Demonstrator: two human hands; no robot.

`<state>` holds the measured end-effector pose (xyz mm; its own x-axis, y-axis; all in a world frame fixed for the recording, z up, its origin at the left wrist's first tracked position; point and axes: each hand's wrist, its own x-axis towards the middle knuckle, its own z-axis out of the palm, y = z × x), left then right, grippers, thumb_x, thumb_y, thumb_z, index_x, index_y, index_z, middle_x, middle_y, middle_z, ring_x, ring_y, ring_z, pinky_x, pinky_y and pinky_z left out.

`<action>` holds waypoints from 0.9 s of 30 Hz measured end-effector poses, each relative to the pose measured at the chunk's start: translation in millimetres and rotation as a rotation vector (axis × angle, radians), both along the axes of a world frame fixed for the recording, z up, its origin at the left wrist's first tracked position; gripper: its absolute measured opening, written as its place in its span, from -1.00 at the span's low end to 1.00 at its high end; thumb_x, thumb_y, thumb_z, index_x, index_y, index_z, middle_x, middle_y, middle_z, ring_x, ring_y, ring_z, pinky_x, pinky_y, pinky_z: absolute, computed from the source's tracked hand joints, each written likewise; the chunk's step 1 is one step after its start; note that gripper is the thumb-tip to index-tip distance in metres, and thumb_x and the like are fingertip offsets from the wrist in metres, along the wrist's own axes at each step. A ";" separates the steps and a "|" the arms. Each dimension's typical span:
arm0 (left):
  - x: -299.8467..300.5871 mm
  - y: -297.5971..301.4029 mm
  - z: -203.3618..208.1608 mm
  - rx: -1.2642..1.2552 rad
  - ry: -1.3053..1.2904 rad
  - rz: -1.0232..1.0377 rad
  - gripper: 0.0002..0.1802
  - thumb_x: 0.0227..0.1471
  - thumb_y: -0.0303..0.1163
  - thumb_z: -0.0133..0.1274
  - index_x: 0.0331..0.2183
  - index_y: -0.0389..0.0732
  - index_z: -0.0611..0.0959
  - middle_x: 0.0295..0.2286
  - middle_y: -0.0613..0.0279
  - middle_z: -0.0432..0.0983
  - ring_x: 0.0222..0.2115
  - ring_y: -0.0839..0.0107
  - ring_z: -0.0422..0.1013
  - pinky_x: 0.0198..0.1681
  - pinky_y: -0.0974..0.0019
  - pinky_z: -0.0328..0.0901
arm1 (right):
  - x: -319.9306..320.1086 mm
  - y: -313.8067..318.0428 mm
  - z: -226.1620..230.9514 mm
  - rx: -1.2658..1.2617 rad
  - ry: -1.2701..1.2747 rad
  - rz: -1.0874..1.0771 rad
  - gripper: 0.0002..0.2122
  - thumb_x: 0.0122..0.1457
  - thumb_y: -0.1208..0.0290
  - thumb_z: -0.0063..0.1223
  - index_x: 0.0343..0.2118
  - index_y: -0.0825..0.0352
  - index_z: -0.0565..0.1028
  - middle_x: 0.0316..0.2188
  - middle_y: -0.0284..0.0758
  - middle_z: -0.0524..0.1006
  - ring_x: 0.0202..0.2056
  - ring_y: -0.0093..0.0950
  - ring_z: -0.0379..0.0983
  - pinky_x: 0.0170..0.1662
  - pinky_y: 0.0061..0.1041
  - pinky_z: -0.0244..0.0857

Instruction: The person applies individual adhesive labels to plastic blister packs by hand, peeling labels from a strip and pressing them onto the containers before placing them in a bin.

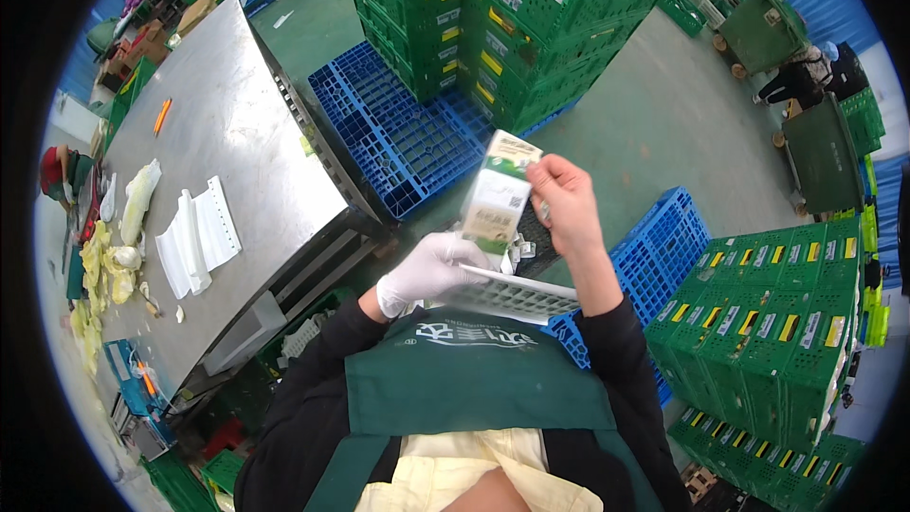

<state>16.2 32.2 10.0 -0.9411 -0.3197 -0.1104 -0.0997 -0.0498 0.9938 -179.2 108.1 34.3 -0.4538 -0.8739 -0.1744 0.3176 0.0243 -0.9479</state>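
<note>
In front of my apron, my right hand, bare, pinches the upper end of a strip of printed labels. The strip is white, beige and green with a small square code, slightly blurred, and hangs slanting down to the left. My left hand, in a white glove, is closed at the left end of a flat white-edged panel with a greenish grid pattern. The panel lies nearly level against my apron. The strip's lower end meets the gloved fingers; whether they pinch it too I cannot tell.
A metal table at left bears crumpled white sheeting, an orange cutter and yellowish wrapping. Green crates stand stacked on a blue pallet ahead. More green crates stand at right beside another blue pallet. Co-workers are farther off.
</note>
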 end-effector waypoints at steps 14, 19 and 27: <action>3.0 -0.2 -15.6 -0.238 0.117 0.202 -0.75 -0.16 -0.56 0.13 -0.31 -0.18 0.63 -0.37 0.23 0.52 -0.36 0.42 0.44 -0.24 0.43 0.29 | 38.7 11.7 -6.5 0.292 0.661 -0.033 -0.86 0.02 0.48 0.13 -0.53 0.44 0.45 -0.64 -0.52 0.44 -0.62 -0.75 0.25 -0.57 -0.68 0.13; -3.6 -2.8 -8.8 -0.237 0.230 0.165 -0.80 -0.16 -0.57 0.13 -0.35 -0.23 0.62 -0.35 0.21 0.49 -0.35 0.44 0.42 -0.25 0.41 0.29 | 33.9 12.1 -5.4 0.041 0.098 0.163 -0.82 0.08 0.47 0.07 -0.33 0.50 0.49 -0.43 -0.36 0.55 -0.49 -0.65 0.40 -0.40 -0.64 0.30; 5.2 7.9 -13.0 0.026 0.043 0.121 -0.85 -0.15 -0.63 0.11 -0.40 -0.32 0.60 -0.43 0.28 0.48 -0.40 0.55 0.41 -0.32 0.47 0.31 | 6.1 12.7 -2.6 0.120 0.100 -0.184 -0.87 0.11 0.44 0.03 -0.41 0.40 0.39 -0.60 -0.44 0.46 -0.63 -0.76 0.25 -0.59 -0.77 0.10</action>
<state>21.4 40.1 -3.1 -0.8998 -0.4287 -0.0805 -0.0487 -0.0846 0.9952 -173.1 120.7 31.7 -0.6234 -0.7507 -0.2186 0.2319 0.0895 -0.9686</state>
